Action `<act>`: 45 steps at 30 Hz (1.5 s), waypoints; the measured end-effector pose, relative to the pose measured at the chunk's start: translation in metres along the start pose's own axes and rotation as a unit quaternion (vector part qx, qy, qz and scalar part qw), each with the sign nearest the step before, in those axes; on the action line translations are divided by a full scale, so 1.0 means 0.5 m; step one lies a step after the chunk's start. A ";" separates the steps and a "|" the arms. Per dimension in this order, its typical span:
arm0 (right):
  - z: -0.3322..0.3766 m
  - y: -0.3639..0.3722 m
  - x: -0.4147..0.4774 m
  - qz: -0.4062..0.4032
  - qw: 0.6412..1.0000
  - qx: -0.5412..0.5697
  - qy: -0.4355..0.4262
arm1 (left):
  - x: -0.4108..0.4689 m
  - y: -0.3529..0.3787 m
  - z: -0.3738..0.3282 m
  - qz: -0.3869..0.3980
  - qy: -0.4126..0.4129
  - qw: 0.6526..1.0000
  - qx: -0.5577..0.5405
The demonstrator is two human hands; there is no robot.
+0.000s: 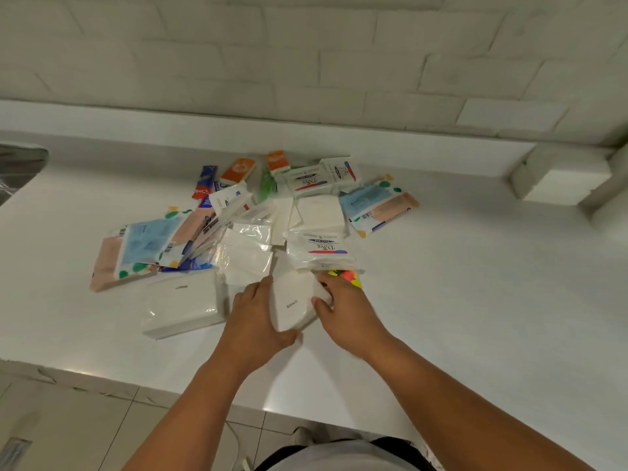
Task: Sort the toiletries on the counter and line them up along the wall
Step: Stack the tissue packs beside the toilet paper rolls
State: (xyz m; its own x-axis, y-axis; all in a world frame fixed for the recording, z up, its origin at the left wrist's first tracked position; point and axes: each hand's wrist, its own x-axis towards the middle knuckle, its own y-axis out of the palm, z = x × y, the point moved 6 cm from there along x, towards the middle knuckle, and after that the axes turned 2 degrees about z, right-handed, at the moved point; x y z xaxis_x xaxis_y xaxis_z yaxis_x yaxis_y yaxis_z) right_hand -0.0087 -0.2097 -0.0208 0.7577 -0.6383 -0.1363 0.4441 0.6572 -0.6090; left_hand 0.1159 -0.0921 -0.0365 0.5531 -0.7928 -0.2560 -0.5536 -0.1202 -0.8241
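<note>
A pile of toiletries lies in the middle of the white counter (475,300). Both hands hold one white tissue pack (294,302) at the pile's near edge: my left hand (253,316) grips its left side, my right hand (343,309) grips its right side. A second white tissue pack (181,305) lies to the left. Behind are Dove soap packs (317,248) (307,180), two pastel wipe packs (139,248) (379,205), orange packets (238,169), a green item (266,183) and a blue-red toothpaste tube (205,181). A bright neon item (350,277) peeks out beside my right hand.
A white brick wall (306,56) with a low ledge (238,130) runs along the back of the counter. A white box (564,180) sits at the back right. A dark surface (17,168) shows at the far left. The counter's front edge and tiled floor lie below.
</note>
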 end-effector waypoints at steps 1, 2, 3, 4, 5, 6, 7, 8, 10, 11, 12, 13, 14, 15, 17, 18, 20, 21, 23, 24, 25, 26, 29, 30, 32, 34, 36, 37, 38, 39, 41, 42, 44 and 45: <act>0.001 0.000 0.000 -0.002 1.000 0.003 0.002 | -0.004 -0.006 -0.002 0.001 0.006 1.000 -0.002; 0.002 -0.003 0.000 -0.004 1.000 0.016 0.008 | -0.007 -0.013 -0.004 0.006 0.013 1.000 -0.004; 0.002 -0.009 0.000 -0.005 0.999 0.037 0.018 | -0.010 -0.024 -0.008 0.012 0.020 1.000 -0.008; 0.001 -0.015 -0.001 -0.003 0.998 0.063 0.032 | -0.014 -0.037 -0.014 0.018 0.029 0.999 -0.009; -0.002 -0.020 -0.001 0.001 0.995 0.087 0.046 | -0.017 -0.051 -0.021 0.020 0.040 0.999 -0.007; -0.007 -0.026 -0.001 0.003 0.992 0.110 0.059 | -0.021 -0.064 -0.030 0.023 0.054 0.998 -0.001; -0.013 -0.032 0.000 0.003 0.989 0.131 0.072 | -0.024 -0.076 -0.041 0.026 0.068 0.997 0.004; -0.017 -0.039 -0.001 0.001 0.985 0.150 0.081 | -0.026 -0.087 -0.053 0.025 0.080 0.996 0.004; -0.021 -0.047 -0.002 0.006 0.976 0.196 0.090 | -0.028 -0.102 -0.078 0.015 0.099 0.995 -0.006; -0.021 -0.051 -0.004 0.010 0.968 0.230 0.095 | -0.027 -0.107 -0.091 0.009 0.107 0.994 -0.011; -0.021 -0.055 -0.007 0.014 0.957 0.273 0.103 | -0.025 -0.110 -0.104 0.003 0.116 0.993 -0.013; -0.023 -0.061 -0.010 0.018 0.944 0.310 0.112 | -0.021 -0.110 -0.118 -0.002 0.127 0.992 -0.015; -0.025 -0.069 -0.012 0.017 0.934 0.338 0.117 | -0.016 -0.109 -0.130 -0.004 0.137 0.990 -0.018; -0.030 -0.081 -0.014 0.010 0.927 0.354 0.121 | -0.009 -0.106 -0.143 -0.006 0.147 0.989 -0.023; -0.046 -0.107 -0.015 -0.005 0.915 0.382 0.127 | 0.007 -0.096 -0.166 -0.001 0.165 0.986 -0.034; -0.056 -0.120 -0.015 -0.009 0.908 0.399 0.131 | 0.015 -0.091 -0.179 0.002 0.173 0.984 -0.040; -0.081 -0.147 -0.019 -0.016 0.891 0.433 0.137 | 0.030 -0.079 -0.211 0.000 0.190 0.980 -0.055; -0.091 -0.161 -0.021 -0.022 0.886 0.443 0.137 | 0.036 -0.074 -0.225 -0.003 0.193 0.979 -0.066; -0.118 -0.196 -0.026 -0.042 0.882 0.450 0.135 | 0.050 -0.057 -0.258 -0.009 0.190 0.978 -0.090; -0.131 -0.213 -0.028 -0.053 0.879 0.454 0.132 | 0.056 -0.048 -0.274 -0.009 0.182 0.977 -0.111; -0.149 -0.236 -0.031 -0.067 0.876 0.461 0.128 | 0.065 -0.036 -0.295 -0.004 0.171 0.975 -0.145; -0.164 -0.256 -0.032 -0.081 0.871 0.468 0.123 | 0.074 -0.023 -0.311 0.002 0.154 0.970 -0.188; -0.213 -0.324 -0.039 -0.136 0.870 0.461 0.107 | 0.101 0.015 -0.355 0.007 0.089 0.952 -0.293; -0.234 -0.351 -0.041 -0.155 0.873 0.451 0.102 | 0.113 0.032 -0.373 0.009 0.070 0.947 -0.313; -0.274 -0.402 -0.048 -0.186 0.877 0.432 0.095 | 0.138 0.067 -0.417 0.025 0.051 0.935 -0.349; -0.315 -0.450 -0.058 -0.210 0.880 0.415 0.093 | 0.161 0.105 -0.471 0.050 0.044 0.924 -0.377; -0.355 -0.501 -0.065 -0.235 0.884 0.395 0.089 | 0.185 0.145 -0.528 0.063 0.044 0.915 -0.397; -0.375 -0.526 -0.068 -0.250 0.885 0.382 0.088 | 0.196 0.164 -0.556 0.066 0.048 0.911 -0.405; -0.395 -0.552 -0.070 -0.267 0.887 0.366 0.088 | 0.208 0.185 -0.583 0.068 0.051 0.909 -0.408; -0.416 -0.577 -0.072 -0.283 0.888 0.351 0.091 | 0.219 0.205 -0.611 0.071 0.053 0.908 -0.409; -0.463 -0.625 -0.073 -0.311 0.886 0.329 0.098 | 0.245 0.249 -0.663 0.078 0.053 0.908 -0.409; -0.483 -0.645 -0.074 -0.326 0.883 0.321 0.103 | 0.259 0.270 -0.685 0.082 0.052 0.907 -0.409; -0.523 -0.688 -0.077 -0.353 0.882 0.291 0.117 | 0.290 0.317 -0.736 0.091 0.053 0.908 -0.406; -0.541 -0.707 -0.076 -0.363 0.882 0.272 0.125 | 0.304 0.337 -0.758 0.092 0.055 0.909 -0.402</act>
State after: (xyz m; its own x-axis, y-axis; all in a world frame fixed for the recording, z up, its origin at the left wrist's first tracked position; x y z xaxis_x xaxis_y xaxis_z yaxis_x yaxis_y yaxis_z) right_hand -0.3239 -0.5260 -0.0119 0.0799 -0.9941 -0.0735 0.9844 0.0903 -0.1507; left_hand -0.1292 -0.4593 -0.0230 0.3645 -0.8933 -0.2630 -0.9310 -0.3428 -0.1257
